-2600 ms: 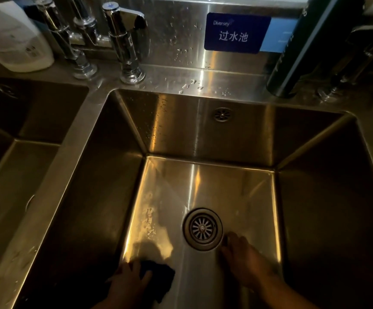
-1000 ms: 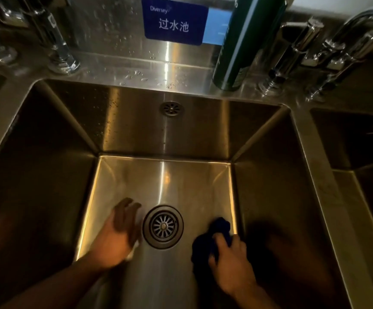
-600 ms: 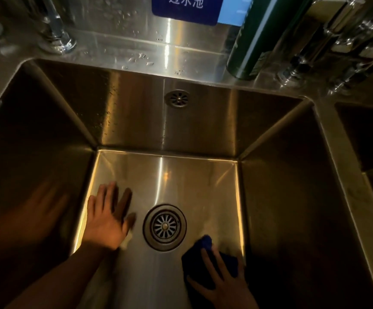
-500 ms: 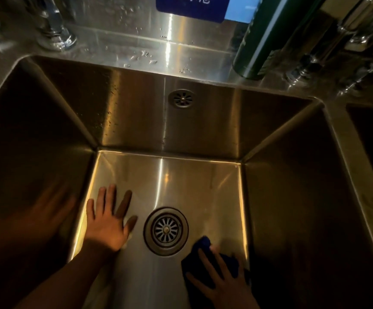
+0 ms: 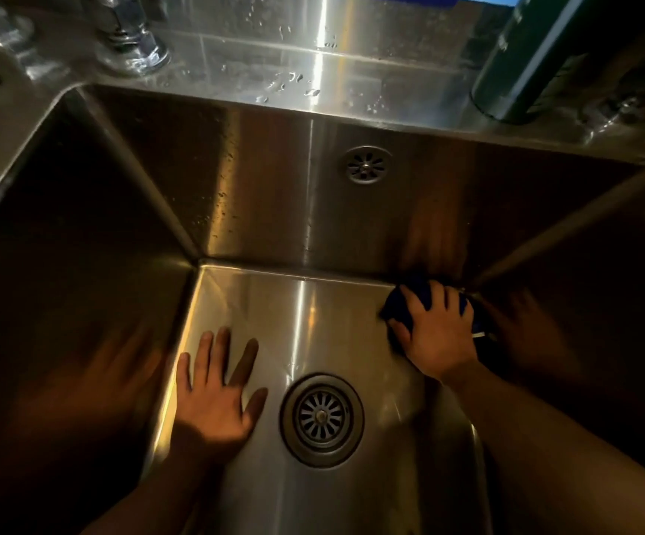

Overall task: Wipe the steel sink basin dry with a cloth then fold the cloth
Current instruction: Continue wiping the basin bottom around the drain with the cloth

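The right hand's fingers (image 5: 421,303) lie spread over the cloth (image 5: 396,305), pressing it down rather than clutching it. The right hand (image 5: 435,335) works beyond the drain (image 5: 321,418) and to its right, in the far right corner of the basin floor. Only a dark blue edge of cloth shows round the hand. It looks soft, light and bunched, probably damp, so it should drag easily over steel under a flat palm. For folding, it is best lifted by its corners and shaken out first.

The left hand (image 5: 213,403) is flat on the floor just left of the drain, fingers (image 5: 222,349) splayed and holding nothing, seemingly as a brace.

The sink basin (image 5: 274,187) is smooth brushed steel, hard and likely slick where wet. Small drops cling to the back wall beyond the drain and to its left. A round overflow grille (image 5: 365,164) sits higher on that wall. More drops (image 5: 294,83) dot the counter (image 5: 390,94) behind the basin. A tap base (image 5: 131,48) stands on it beyond and left of the drain, a dark green bottle (image 5: 525,59) beyond and right. The side walls are in deep shadow, so I cannot judge their wetness. Light is dim and warm.
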Available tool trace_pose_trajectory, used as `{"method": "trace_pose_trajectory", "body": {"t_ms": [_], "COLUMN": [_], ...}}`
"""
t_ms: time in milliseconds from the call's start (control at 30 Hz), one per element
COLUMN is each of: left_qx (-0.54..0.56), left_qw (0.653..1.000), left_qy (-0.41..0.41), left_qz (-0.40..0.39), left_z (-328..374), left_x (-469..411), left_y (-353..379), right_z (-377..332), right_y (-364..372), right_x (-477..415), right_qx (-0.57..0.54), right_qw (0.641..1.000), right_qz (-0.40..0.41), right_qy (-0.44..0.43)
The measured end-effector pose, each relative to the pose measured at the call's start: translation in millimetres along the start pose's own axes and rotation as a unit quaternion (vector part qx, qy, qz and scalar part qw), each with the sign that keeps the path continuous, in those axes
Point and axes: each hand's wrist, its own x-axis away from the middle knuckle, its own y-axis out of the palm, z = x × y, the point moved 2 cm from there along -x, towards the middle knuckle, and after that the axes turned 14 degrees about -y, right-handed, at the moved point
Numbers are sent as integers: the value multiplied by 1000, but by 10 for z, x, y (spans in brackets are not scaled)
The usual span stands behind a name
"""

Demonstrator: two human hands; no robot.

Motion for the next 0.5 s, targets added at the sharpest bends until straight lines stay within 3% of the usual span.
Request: {"method": "trace_pose_trajectory", "body": {"t_ms": [233,400,500], "left_qx": [0,27,42], "left_qw": [1000,1000,999], "left_qy": [10,12,15], "left_qz": [-1,11,30], "left_z": [43,65,59], "left_x": [33,52,10], "left_y": [-88,-222,-278], "right_z": [-263,-755,-976], "right_y": [-103,-113,-229], "right_x": [436,1526,1820], "right_qx": [-28,-18,-75], "right_qw": [999,989,983], "right_qz": [-39,-93,-157], "right_qy": [-2,-111,-59]}}
